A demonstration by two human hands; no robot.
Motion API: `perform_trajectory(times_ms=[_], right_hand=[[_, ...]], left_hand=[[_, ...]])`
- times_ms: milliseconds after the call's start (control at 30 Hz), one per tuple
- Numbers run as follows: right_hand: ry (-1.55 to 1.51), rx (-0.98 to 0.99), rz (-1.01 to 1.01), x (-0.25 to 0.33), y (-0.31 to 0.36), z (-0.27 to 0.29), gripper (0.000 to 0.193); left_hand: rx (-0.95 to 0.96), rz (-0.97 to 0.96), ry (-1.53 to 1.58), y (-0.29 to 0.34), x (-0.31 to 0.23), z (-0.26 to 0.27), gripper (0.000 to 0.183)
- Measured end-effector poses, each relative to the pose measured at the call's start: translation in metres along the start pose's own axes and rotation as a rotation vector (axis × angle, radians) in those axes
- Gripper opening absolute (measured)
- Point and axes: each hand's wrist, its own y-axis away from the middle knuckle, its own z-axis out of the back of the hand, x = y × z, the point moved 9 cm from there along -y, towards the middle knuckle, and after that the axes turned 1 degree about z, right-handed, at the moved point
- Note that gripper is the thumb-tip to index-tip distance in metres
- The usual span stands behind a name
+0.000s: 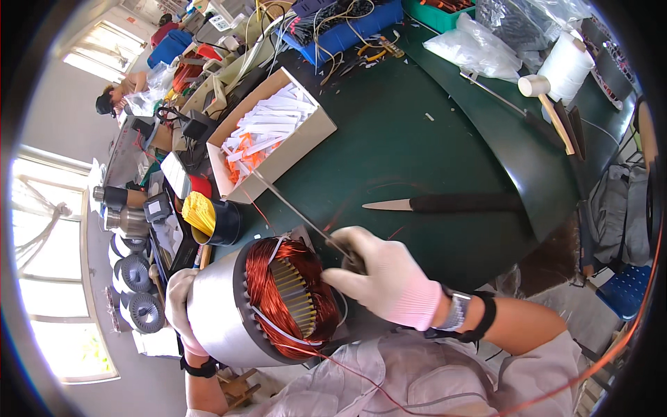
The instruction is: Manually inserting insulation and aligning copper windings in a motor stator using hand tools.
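Observation:
A motor stator (221, 306) with a smooth grey metal casing lies tilted on its side near the table's front edge. Reddish copper windings (267, 295) bulge from its open end around slots lined with yellowish strips, with white sleeves across them. My left hand (182, 306), in a pale glove, grips the casing from its left side. To the right of the windings, my gloved right hand (392, 281) is closed around the handle end of a long thin metal rod (288, 201). That rod points up and left, its far end over a cardboard box (299, 135) of white strips.
A black cup (226, 222) of yellow sticks stands behind the stator. A black-handled knife (451, 203) lies on the dark green tabletop (417, 153). Farther right are a mallet (552, 115), a white thread spool (566, 69) and a plastic bag (476, 48). Another person (128, 94) sits far left.

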Motion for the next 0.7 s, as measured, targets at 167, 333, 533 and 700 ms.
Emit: perform_trajectory(times_ms=[167, 333, 533, 700], right_hand=[[0.189, 0.029, 0.101, -0.002, -0.019, -0.033, 0.039], [0.305, 0.053, 0.233, -0.001, -0.027, -0.044, 0.033], [0.177, 0.091, 0.234, -0.005, -0.031, -0.038, 0.027], [0.029, 0.145, 0.084, -0.009, -0.028, -0.039, 0.035]], left_hand=[[-0.071, 0.200, 0.069, 0.017, 0.012, 0.005, 0.049], [-0.030, 0.662, 0.400, 0.027, 0.027, -0.013, 0.042], [-0.044, 0.828, 0.685, 0.042, 0.037, -0.029, 0.039], [-0.165, 0.941, 0.896, 0.071, 0.055, -0.032, 0.036]])
